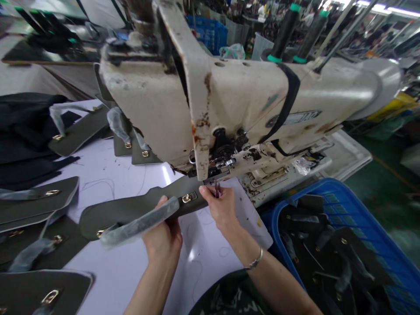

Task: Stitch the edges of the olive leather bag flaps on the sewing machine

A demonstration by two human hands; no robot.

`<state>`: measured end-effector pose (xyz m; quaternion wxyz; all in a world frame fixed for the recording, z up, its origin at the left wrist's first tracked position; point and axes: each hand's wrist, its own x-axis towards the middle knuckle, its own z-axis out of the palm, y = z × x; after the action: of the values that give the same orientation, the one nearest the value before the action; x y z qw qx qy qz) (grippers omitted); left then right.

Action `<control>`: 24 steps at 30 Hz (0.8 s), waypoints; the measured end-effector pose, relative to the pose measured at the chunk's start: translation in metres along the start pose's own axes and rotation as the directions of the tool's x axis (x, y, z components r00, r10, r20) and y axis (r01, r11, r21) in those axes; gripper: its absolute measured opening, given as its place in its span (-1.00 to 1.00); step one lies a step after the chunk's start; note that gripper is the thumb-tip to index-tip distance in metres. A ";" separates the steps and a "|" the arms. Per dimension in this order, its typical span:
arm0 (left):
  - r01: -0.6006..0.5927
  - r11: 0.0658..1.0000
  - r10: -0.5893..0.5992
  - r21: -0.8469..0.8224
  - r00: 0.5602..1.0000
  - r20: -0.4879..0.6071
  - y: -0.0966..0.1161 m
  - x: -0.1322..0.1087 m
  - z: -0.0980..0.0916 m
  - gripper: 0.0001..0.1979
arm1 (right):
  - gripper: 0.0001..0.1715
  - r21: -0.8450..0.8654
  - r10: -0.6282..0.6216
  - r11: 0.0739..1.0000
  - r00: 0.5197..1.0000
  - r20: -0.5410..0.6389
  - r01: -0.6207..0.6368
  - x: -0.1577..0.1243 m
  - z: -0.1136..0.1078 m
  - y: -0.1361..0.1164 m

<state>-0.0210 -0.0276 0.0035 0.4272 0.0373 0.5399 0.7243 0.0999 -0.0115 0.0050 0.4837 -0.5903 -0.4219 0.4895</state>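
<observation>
A dark olive bag panel [131, 211] lies with its far end under the head of the sewing machine [154, 100]. On it are gold metal fittings [188, 197] and a carrying handle wrapped in clear plastic [141, 222]. My left hand [163, 238] grips the panel from below, its thumb on top near the handle. My right hand [221, 205] is closed beside the machine's needle area, at the panel's right end. Between its fingers pokes the dark tip of small thread snips [217, 189]; the rest of them is hidden in the hand.
More olive panels with wrapped handles [36, 199] lie at the left, and others stand behind, near black fabric [26, 131]. At the right, a blue plastic basket [357, 218] holds several panels. Thread cones [285, 30] stand behind the machine. Loose threads are scattered on the white tabletop [177, 280].
</observation>
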 end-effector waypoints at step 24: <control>-0.878 -0.294 0.074 0.378 0.373 0.925 0.047 0.019 0.017 -0.57 | -0.68 0.229 0.099 0.966 0.991 0.085 -0.116 0.009 -0.003 -0.008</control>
<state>-0.0515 -0.0048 0.0414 0.0199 0.7737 0.5996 0.2035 0.1045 -0.0020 0.0118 0.5068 -0.5333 -0.3460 0.5823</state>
